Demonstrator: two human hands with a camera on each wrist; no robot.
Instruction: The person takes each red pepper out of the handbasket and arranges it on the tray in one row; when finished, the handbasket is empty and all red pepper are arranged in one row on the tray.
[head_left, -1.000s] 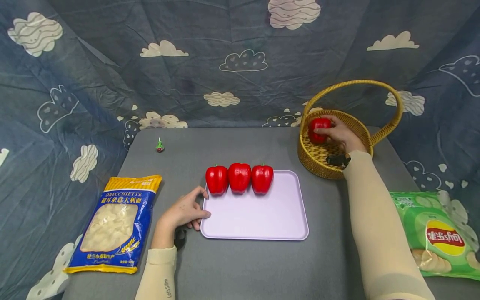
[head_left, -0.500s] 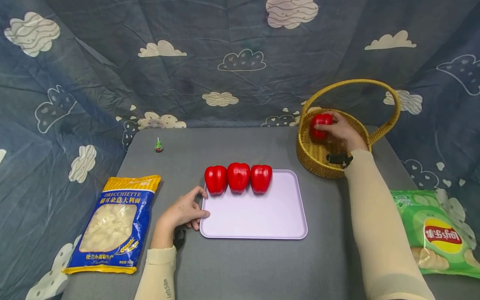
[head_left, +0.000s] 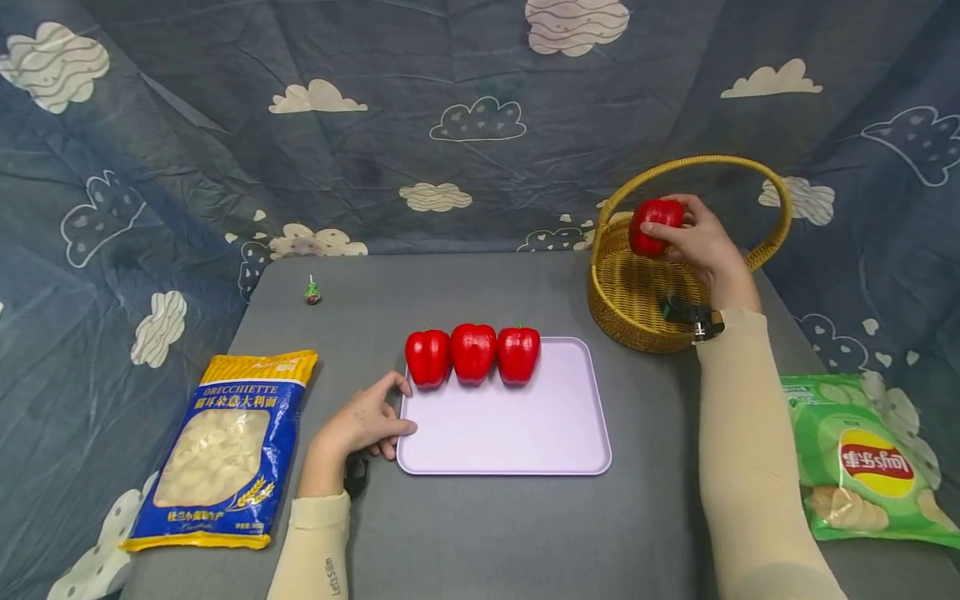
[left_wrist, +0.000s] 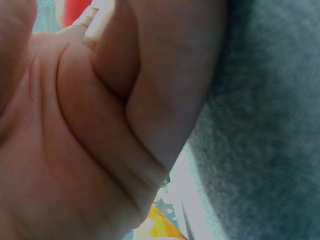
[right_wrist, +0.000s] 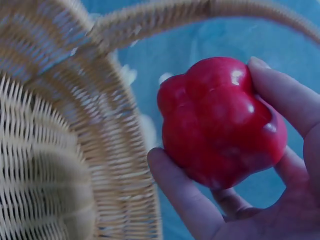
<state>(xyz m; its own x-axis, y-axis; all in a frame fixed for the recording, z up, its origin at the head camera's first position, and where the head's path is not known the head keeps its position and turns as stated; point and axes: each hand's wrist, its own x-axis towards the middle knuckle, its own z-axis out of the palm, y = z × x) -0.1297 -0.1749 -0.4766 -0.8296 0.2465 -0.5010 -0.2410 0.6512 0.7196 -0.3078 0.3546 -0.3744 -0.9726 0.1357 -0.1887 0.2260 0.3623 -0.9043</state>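
My right hand (head_left: pixel 708 246) holds a red bell pepper (head_left: pixel 654 223) above the wicker basket (head_left: pixel 626 312), inside the arch of its handle. In the right wrist view, thumb and fingers are spread around the pepper (right_wrist: pixel 215 122), its lobed end showing. Three more red bell peppers stand in a row along the far left of the lilac tray (head_left: pixel 510 433): one at the left (head_left: pixel 428 358), a middle pepper (head_left: pixel 473 354) and a right pepper (head_left: pixel 518 355). At the tray's left edge, my left hand (head_left: pixel 360 421) grips the rim with the thumb over it.
A blue and yellow pasta bag (head_left: pixel 217 458) lies at the left, a green chip bag (head_left: pixel 870 462) at the right. Toward the back left of the grey table (head_left: pixel 495 533) stands a tiny green object (head_left: pixel 312 292). Cloud-printed cloth (head_left: pixel 360 150) hangs behind.
The right hand has lifted the bell pepper from inside the basket, up and slightly right. The left hand stays at the tray; the whole view shifts slightly.
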